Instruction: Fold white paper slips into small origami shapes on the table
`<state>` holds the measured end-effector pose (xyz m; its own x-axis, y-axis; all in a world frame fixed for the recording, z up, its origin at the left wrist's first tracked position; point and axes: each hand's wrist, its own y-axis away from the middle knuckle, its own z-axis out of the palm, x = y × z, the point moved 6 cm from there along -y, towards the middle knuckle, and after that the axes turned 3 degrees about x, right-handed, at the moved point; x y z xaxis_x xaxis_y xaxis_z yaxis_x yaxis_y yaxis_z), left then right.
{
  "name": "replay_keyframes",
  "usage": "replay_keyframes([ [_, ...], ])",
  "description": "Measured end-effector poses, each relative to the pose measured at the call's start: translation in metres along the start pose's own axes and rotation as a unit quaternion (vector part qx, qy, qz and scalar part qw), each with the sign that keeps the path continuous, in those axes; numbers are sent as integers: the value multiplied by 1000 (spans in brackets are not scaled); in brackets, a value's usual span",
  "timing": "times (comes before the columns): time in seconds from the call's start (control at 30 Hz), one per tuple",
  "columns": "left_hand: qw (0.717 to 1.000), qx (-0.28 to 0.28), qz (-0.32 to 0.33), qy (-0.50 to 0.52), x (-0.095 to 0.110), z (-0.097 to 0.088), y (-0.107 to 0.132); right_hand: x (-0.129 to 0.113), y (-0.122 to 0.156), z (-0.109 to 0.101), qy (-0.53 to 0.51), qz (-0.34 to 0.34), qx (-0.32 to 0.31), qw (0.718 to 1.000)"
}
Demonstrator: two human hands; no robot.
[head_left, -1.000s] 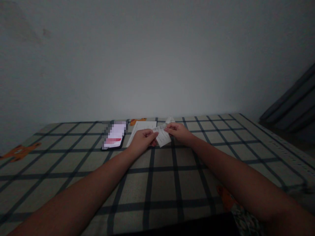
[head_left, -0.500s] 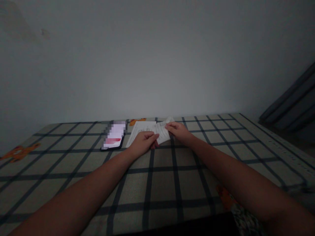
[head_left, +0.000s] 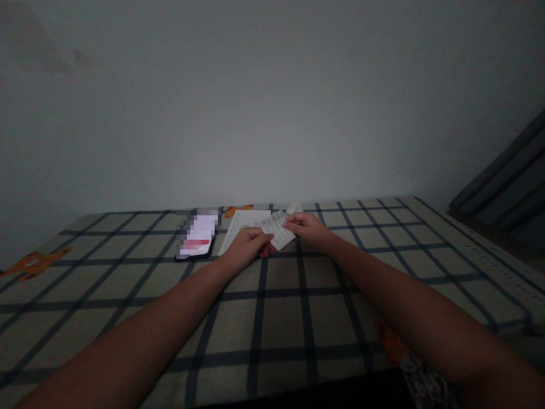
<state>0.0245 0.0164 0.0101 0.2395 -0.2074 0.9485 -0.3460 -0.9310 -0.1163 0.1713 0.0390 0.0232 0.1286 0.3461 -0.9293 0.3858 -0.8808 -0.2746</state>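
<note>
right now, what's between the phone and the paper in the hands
In the head view, a strip of cloth, the flat sheet and the left hand lie between phone and held paper.

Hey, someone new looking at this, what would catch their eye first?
Probably the phone, its bright screen glowing on the left in a dim scene. Next, the creased white paper at the center, held between the left hand and right hand. Beneath it all, the dark-checked cloth spreads toward the plain wall.
</note>
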Motion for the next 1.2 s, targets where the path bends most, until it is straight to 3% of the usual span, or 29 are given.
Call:
replay_keyframes([
  [0.1, 999, 23, -9, 34, -3, -1, -2, 1, 1, 2, 4, 6, -22, 1000],
  [0.37, 997, 63, 41, 31, 12, -8, 1, 4, 2, 2, -35, 18, -35, 999],
  [0.63, 993, 68, -23, 99, 1, -7, 1, 2, 1, 1, 54, 1, -51, 997],
  [0.93, 990, 137, 33, 31, 19, -16, 4, 9, 2, 2, 56, 13, -83, 995],
  [1.2, 988, 143, 10, 53, 13, -17, 2, 5, 1, -5, 60, 3, -1, 998],
])
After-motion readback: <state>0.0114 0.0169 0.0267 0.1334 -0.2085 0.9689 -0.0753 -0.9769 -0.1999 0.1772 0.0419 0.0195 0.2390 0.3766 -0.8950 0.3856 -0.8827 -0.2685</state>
